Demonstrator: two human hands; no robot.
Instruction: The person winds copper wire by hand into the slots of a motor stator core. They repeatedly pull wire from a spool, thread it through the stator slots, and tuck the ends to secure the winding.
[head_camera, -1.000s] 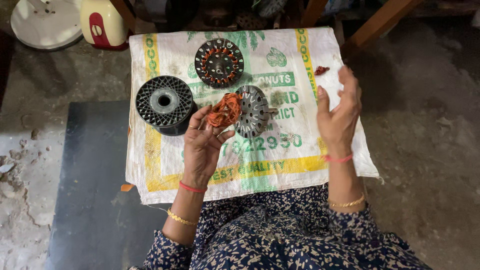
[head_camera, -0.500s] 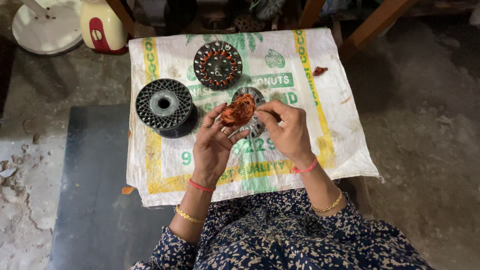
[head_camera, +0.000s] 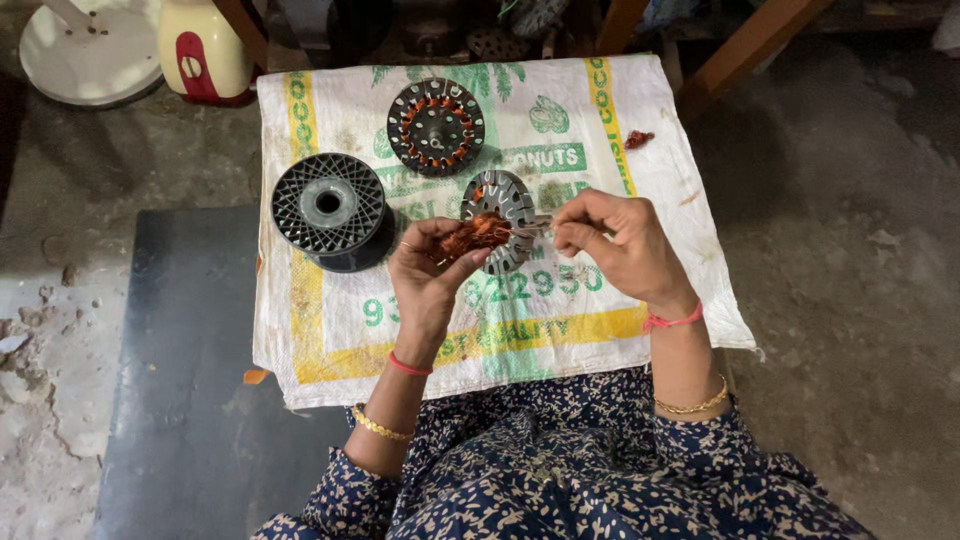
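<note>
My left hand (head_camera: 428, 275) pinches a tangled bundle of copper wire (head_camera: 472, 235) over the middle of a white printed sack (head_camera: 560, 320) spread on a low surface. My right hand (head_camera: 612, 240) meets it from the right, its fingertips closed on a thin strand pulled out of the bundle. Just behind both hands lies a round grey metal stator core (head_camera: 505, 200), partly hidden by the wire. Farther back on the sack rests a dark wound stator (head_camera: 435, 126) with copper coils. A black plastic spool (head_camera: 330, 208) stands at the sack's left edge.
A small red-brown scrap (head_camera: 638, 139) lies near the sack's far right corner. A dark slab (head_camera: 180, 380) covers the floor at left. A white round fan base (head_camera: 85, 50) and a cream and red housing (head_camera: 205, 55) sit at the top left. Wooden legs (head_camera: 745, 45) cross the top right.
My right hand has come in from the sack's right side to the wire bundle and closed on a strand. My left hand has lowered the bundle slightly toward me.
</note>
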